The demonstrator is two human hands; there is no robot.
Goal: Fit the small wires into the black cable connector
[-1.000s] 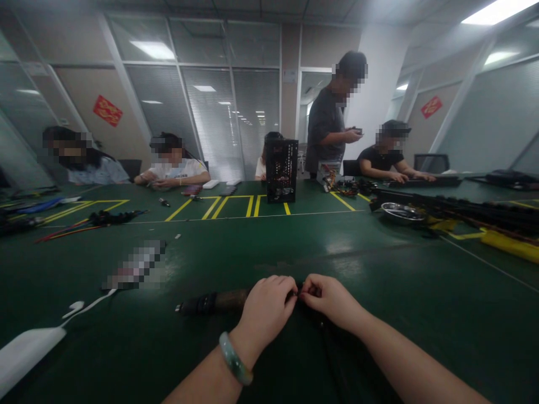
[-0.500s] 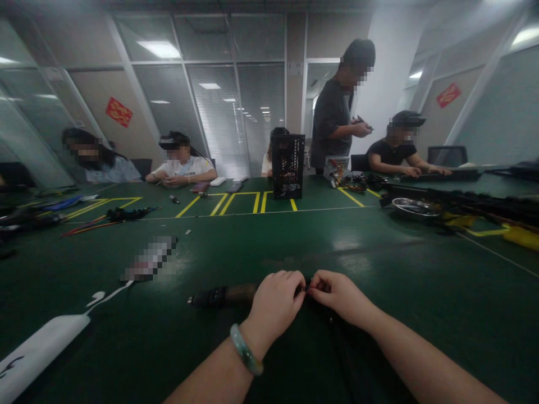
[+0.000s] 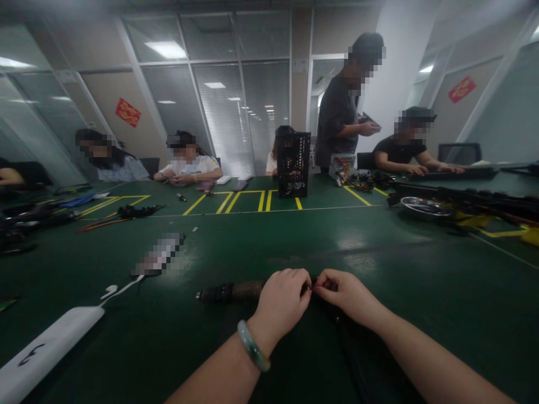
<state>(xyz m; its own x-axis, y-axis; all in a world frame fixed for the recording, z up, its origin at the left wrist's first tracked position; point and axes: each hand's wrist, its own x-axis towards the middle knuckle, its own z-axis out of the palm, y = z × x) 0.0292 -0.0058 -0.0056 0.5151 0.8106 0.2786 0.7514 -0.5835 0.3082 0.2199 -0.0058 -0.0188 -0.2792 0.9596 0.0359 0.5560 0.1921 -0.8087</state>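
Head view. Left hand, jade bangle on its wrist, and right hand meet low in frame, knuckles up, fingers curled. Both are closed in a pinch on the end of a thin black wire, a small metal glint showing between the fingertips; the finer detail is hidden by the fingers.

From the grip, a black cable bundle runs down toward the person, dark against the green workbench. Just left of the left hand lies a thick sleeved cable, black then brown, its far end tipped with metal.

Further left of the grip: a pixelated object, too obscured to name, and nearer the frame edge a white flat case with a white cord.

Straight ahead, well beyond the grip, stands a black open computer case among yellow tape lines. Ahead right are a steel tray and long black cable harnesses.

Around the far bench sit co-workers, hands at their own work; one standing co-worker holds a small item.
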